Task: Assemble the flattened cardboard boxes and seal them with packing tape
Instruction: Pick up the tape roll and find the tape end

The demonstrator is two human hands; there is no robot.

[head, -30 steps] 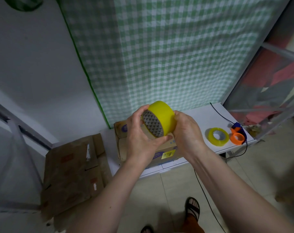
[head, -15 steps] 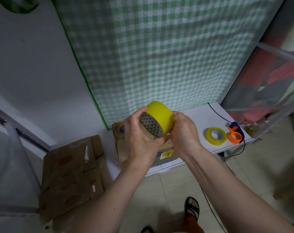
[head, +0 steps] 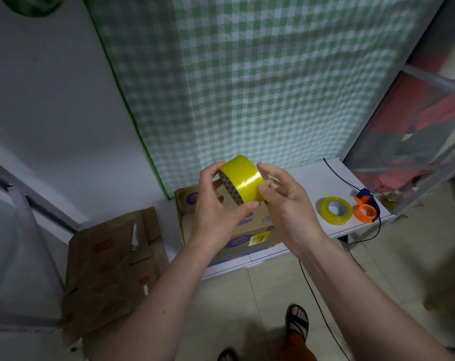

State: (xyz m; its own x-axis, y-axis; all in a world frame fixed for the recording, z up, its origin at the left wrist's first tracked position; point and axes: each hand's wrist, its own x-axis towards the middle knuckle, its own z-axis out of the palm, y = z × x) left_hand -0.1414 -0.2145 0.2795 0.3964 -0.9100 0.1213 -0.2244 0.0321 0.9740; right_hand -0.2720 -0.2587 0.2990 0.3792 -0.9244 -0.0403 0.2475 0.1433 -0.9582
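Observation:
I hold a yellow roll of packing tape (head: 243,179) up in front of me. My left hand (head: 216,204) grips it, thumb under the roll and fingers over its far edge. My right hand (head: 283,201) rests its fingertips on the roll's right side, fingers spread. Behind the hands an assembled cardboard box (head: 247,230) with purple print stands on the low white table (head: 312,183). Flattened brown cardboard (head: 109,264) leans at the left.
A second yellow tape roll (head: 334,211) and an orange tape dispenser (head: 365,211) lie on the table's right end, with a black cable (head: 346,178) running off the edge. A green checked curtain (head: 260,87) hangs behind. My sandalled foot (head: 296,321) stands on the tiled floor.
The roll has turned in my hands so its yellow outer face shows more. My right hand has loosened, its fingers now spread against the roll.

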